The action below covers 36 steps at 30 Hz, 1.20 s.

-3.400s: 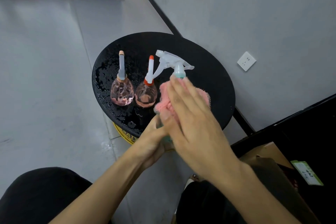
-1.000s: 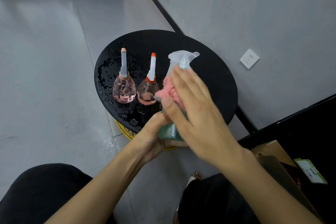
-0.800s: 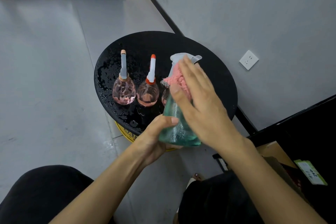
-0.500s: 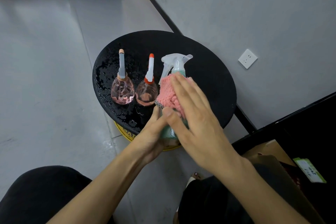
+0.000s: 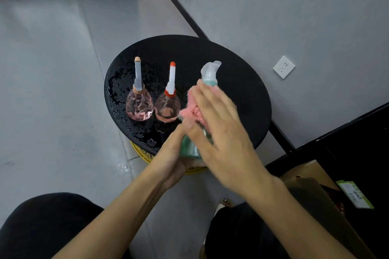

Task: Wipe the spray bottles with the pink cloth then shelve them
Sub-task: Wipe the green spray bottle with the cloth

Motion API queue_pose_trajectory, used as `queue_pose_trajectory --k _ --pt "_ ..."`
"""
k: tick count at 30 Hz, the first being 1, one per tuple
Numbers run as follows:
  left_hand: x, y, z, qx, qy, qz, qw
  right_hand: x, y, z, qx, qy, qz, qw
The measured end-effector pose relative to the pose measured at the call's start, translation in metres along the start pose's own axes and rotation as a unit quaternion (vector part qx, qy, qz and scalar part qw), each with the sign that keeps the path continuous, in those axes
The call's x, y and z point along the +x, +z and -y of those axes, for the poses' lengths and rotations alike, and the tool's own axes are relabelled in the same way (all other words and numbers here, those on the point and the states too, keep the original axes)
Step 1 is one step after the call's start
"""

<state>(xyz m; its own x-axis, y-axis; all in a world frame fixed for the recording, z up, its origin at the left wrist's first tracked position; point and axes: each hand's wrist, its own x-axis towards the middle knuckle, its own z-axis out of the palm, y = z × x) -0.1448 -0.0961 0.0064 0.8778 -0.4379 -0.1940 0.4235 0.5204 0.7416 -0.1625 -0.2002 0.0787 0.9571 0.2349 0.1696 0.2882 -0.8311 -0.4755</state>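
My left hand (image 5: pixel 172 157) grips the base of a teal spray bottle (image 5: pixel 190 147) with a white trigger head (image 5: pixel 209 69), held over the near edge of the round black table (image 5: pixel 242 82). My right hand (image 5: pixel 219 130) lies with straight fingers over the pink cloth (image 5: pixel 190 109) and presses it against the bottle's body. Two pink round spray bottles stand on the table to the left: one with a tan tip (image 5: pixel 139 103), one with an orange tip (image 5: pixel 167 108).
The tabletop is wet with droplets along its left side. A yellow base (image 5: pixel 145 155) shows under the table. A wall with a socket (image 5: pixel 284 67) is behind it. A black shelf unit (image 5: pixel 347 139) and a cardboard box (image 5: pixel 311 176) are at right. My knees fill the bottom.
My right hand has been rubbing the cloth up and down the teal bottle while my left hand turns it; the trigger head now points away. The two pink bottles have not moved.
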Motion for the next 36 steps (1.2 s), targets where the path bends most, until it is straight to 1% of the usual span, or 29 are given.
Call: queue_pose_trajectory --k 2,4,7,9,11,16,19,22,26,29,34,36 --pt "-0.002 -0.002 0.002 -0.005 0.016 -0.010 1.000 -0.010 0.004 0.004 -0.021 -0.016 0.001 1.000" --pt "-0.004 -0.001 0.001 -0.009 0.008 0.001 1.000 -0.010 0.003 0.003 -0.018 -0.018 -0.006 1.000" --pt "-0.005 0.002 -0.002 -0.031 -0.012 0.039 0.999 0.008 -0.007 -0.002 0.010 0.001 -0.011 1.000" --pt "-0.004 0.002 -0.001 -0.056 -0.025 0.041 0.997 0.021 -0.012 -0.006 0.030 0.025 -0.017 0.999" --pt "-0.003 0.000 -0.001 -0.057 -0.022 0.035 0.997 0.026 -0.013 -0.008 0.041 0.036 -0.018 0.998" --pt "-0.002 -0.001 -0.003 -0.050 0.005 0.004 0.999 0.003 0.000 0.004 0.022 -0.004 -0.017 1.000" --pt "-0.003 0.000 -0.003 -0.057 0.025 -0.006 0.998 -0.015 0.008 0.010 -0.015 -0.037 -0.017 0.999" --pt "-0.003 0.001 -0.003 -0.048 0.016 0.013 0.999 -0.015 0.006 0.005 -0.009 -0.039 -0.029 0.999" --pt "-0.002 0.001 -0.001 -0.063 -0.013 0.043 0.997 0.012 -0.007 -0.009 0.040 -0.002 -0.047 0.998" --pt "0.000 0.000 -0.001 -0.064 -0.017 0.022 0.998 0.021 -0.009 -0.015 0.060 0.018 -0.043 0.997" --pt "0.001 0.000 -0.001 -0.045 0.022 -0.027 0.998 -0.008 0.011 0.000 0.006 -0.029 -0.022 0.999" --pt "0.000 0.000 0.000 -0.041 0.036 -0.028 0.998 -0.018 0.015 0.001 -0.012 -0.044 -0.020 0.999"
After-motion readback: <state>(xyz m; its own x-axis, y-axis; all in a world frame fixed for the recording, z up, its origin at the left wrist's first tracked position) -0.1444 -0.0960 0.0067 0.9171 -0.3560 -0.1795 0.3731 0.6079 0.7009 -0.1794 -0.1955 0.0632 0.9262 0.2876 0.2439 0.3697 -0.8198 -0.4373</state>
